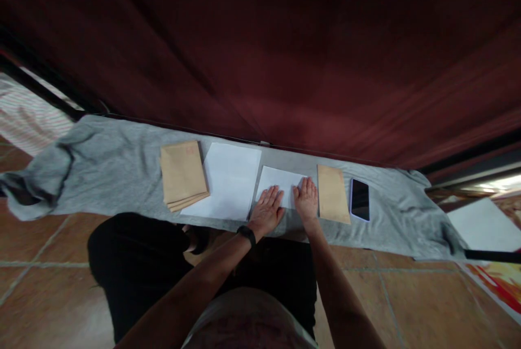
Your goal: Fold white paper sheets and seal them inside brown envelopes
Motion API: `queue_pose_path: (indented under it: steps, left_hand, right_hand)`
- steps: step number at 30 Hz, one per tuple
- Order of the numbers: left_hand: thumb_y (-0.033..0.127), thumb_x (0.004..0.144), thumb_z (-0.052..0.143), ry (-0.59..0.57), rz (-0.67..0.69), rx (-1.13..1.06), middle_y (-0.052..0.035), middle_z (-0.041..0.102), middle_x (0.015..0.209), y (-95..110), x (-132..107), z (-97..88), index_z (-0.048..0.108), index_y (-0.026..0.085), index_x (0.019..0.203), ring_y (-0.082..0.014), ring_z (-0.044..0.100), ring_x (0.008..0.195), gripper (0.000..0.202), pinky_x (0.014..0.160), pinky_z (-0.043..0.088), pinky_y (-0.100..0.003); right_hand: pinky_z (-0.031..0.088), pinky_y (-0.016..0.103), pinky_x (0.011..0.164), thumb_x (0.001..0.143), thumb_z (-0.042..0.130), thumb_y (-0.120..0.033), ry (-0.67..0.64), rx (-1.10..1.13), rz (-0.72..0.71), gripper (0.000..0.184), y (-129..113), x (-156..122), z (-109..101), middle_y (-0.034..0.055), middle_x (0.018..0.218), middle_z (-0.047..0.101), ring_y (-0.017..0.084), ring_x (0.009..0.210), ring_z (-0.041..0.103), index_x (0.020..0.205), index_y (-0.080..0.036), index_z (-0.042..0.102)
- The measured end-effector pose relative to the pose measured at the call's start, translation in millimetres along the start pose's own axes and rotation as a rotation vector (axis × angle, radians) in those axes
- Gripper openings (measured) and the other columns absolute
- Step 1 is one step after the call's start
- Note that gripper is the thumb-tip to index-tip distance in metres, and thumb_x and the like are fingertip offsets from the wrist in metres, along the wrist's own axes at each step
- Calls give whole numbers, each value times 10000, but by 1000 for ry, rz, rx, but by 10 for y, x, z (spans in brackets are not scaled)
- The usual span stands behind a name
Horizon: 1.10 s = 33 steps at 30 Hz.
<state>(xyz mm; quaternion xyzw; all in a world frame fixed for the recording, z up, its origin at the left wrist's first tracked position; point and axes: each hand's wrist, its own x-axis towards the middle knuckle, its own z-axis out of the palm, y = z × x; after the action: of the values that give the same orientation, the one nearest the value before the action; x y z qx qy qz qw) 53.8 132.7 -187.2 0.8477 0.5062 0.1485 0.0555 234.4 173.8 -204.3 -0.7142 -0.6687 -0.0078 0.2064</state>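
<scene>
A smaller white sheet of paper (280, 176), which looks folded, lies in front of me on the grey cloth. My left hand (266, 210), with a dark band at the wrist, rests flat on its left part, fingers stretched out. On its right edge my right hand (306, 200) is also laid flat, fingers extended. Larger white paper (234, 181) lies to the left, partly under a stack of brown envelopes (184, 171). Just right of my right hand is a single brown envelope (334, 194). Neither hand grips anything.
A phone (360, 200) in a light purple case lies right of the single envelope. Grey cloth (118, 164) covers the long narrow surface. Behind it rises a dark red panel (260, 56). A tiled floor (52, 278) shows below, and a white sheet (486, 224) lies at far right.
</scene>
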Motion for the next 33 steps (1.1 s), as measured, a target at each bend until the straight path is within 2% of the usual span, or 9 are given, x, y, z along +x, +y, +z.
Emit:
queue_pose_path:
  steps: [4,9,13,18,21,24,29,33]
  left_hand:
    - [394,990,425,-7,5,15,-164,310,1608,14,8,-9,350,113,1516,-283,233,1508,601,1237,178,-481]
    - [398,981,437,-10,13,27,-177,309,1606,18,18,2,347,102,1518,-301,239,1505,620,1233,173,-497]
    - [414,991,411,-2,13,29,-174,314,1604,16,15,12,367,108,1508,-299,239,1504,602,1229,182,-500]
    - [391,988,426,2,13,32,-176,319,1601,16,5,4,358,109,1510,-297,242,1503,597,1228,196,-495]
    - [392,985,439,14,18,30,-179,318,1600,12,-6,0,370,113,1504,-296,242,1504,593,1231,195,-495]
    - [369,987,434,28,32,23,-177,335,1593,-3,-26,6,399,110,1486,-290,252,1501,563,1232,203,-494]
    - [323,989,410,33,61,-21,-161,396,1565,-56,-65,13,430,86,1457,-256,306,1483,525,1229,247,-466]
    - [286,982,406,47,67,-60,-150,404,1563,-82,-91,-27,406,88,1471,-241,313,1480,527,1224,269,-457]
  right_hand:
    - [392,469,1077,977,423,-302,-66,11,95,568,-18,22,-120,268,1482,458,328,1335,472,1465,-12,402]
    - [465,393,972,928,483,-252,-159,8,277,555,-83,50,-313,251,1296,595,314,1170,600,1434,-30,435]
    - [485,389,907,920,503,-255,-197,62,471,458,-143,83,-396,234,1207,620,308,1078,642,1341,-75,524]
    - [482,364,884,889,530,-256,-165,155,539,322,-105,109,-402,218,1117,649,291,1062,641,1149,-85,612]
    - [486,308,807,864,540,-294,-155,292,568,262,-17,103,-395,129,956,694,239,941,664,1054,-142,637]
    - [472,276,706,826,540,-346,-154,482,575,197,67,76,-384,48,761,686,207,786,649,869,-193,656]
    - [440,267,611,706,599,-426,-118,812,608,245,108,-48,-352,9,624,636,171,638,585,700,-183,633]
    - [463,267,588,646,638,-485,-59,1056,674,318,80,-215,-357,4,655,650,162,617,588,747,-184,617]
